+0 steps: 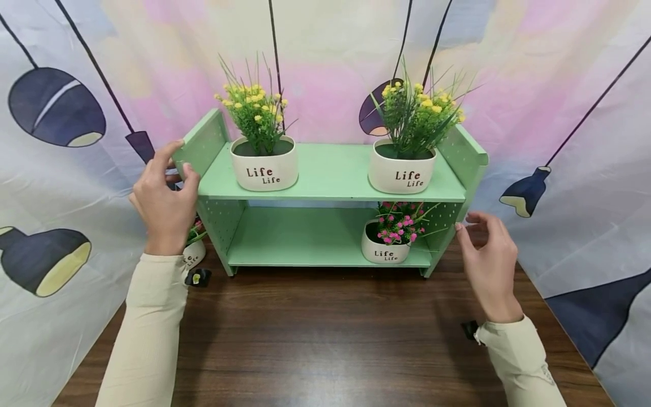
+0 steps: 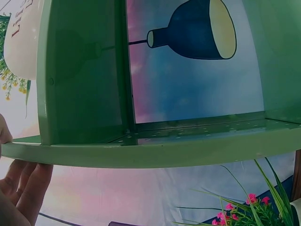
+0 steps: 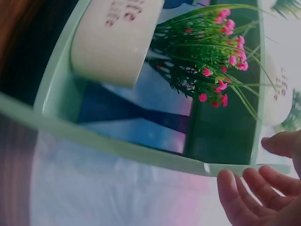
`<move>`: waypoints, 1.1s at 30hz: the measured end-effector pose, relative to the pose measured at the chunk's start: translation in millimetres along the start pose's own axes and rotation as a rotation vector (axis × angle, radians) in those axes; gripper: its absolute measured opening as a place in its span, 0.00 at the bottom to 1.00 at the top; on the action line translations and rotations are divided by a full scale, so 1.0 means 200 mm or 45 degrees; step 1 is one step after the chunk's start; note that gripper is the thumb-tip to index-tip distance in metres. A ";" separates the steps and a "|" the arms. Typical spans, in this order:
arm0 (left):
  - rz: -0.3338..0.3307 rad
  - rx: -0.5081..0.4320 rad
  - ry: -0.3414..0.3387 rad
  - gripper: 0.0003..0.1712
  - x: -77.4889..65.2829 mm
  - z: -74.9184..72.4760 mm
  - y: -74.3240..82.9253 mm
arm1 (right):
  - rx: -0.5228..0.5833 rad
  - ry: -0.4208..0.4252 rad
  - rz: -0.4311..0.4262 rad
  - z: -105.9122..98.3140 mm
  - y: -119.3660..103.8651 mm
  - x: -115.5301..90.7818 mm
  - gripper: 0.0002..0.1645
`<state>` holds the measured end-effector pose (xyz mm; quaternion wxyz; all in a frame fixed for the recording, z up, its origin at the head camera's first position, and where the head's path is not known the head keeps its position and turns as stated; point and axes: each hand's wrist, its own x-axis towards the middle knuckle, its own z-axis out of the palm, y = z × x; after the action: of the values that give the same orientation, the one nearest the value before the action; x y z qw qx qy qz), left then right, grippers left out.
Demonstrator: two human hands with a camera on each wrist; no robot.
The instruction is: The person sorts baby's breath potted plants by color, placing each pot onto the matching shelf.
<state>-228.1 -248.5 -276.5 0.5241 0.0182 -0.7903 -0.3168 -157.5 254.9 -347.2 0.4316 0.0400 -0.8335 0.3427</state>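
A light green two-tier shelf point(image 1: 333, 169) stands on the wooden table in the head view. My left hand point(image 1: 168, 198) grips its left side panel near the top. In the left wrist view, fingers point(image 2: 35, 188) lie along the panel's outer face, the thumb on the other side. The right side panel sits between the thumb and fingers point(image 3: 228, 188) of my right hand point(image 1: 488, 254), at its front edge. On the upper board are two white "Life" pots with yellow flowers, a left pot point(image 1: 264, 169) and a right pot point(image 1: 402, 172). A pink-flowered pot point(image 1: 386, 249) occupies the lower board's right end.
Another white pot point(image 1: 194, 254) with pink flowers stands on the table left of the shelf, partly behind my left wrist. Brown tabletop point(image 1: 325, 333) extends in front. A curtain point(image 1: 325, 79) printed with lamps hangs close behind and at both sides.
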 end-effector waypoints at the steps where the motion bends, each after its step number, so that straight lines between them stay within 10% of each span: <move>1: -0.002 0.000 0.000 0.23 0.00 0.00 0.00 | 0.039 -0.014 0.038 0.00 0.01 0.01 0.19; 18: 0.005 -0.011 0.006 0.24 0.00 0.01 0.00 | 0.305 0.020 0.209 0.03 0.01 0.26 0.27; 33: 0.024 0.006 -0.038 0.24 0.00 0.00 0.00 | 0.288 0.043 0.142 0.01 0.00 0.36 0.18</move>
<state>-227.6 -248.5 -275.5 0.5152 0.0074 -0.7989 -0.3101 -204.2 269.7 -293.4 0.4185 0.0361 -0.7830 0.4588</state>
